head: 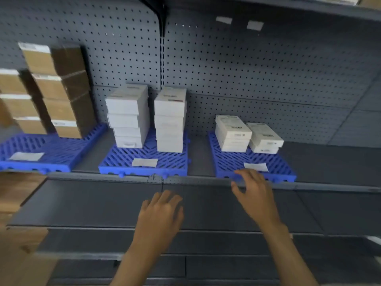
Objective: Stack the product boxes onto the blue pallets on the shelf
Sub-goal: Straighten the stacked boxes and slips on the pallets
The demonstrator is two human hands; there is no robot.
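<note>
Three blue pallets sit side by side on the grey shelf. The left pallet (51, 149) carries tall stacks of brown boxes (61, 89). On the middle pallet (165, 162) stand two stacks of white boxes (169, 120). The right pallet (226, 164) holds two short stacks of white boxes (233, 133), each box labelled on top. My right hand (255, 195) hovers with spread fingers at the front edge of the right pallet, holding nothing. My left hand (160, 213) is lower, over the shelf below, fingers relaxed and empty.
A grey pegboard back wall (247, 69) rises behind the pallets, and an upper shelf (288, 7) overhangs them. White paper labels lie on each pallet's front. A lower grey shelf (92, 203) juts out beneath. Wooden flooring or boxes show at the far left (16, 195).
</note>
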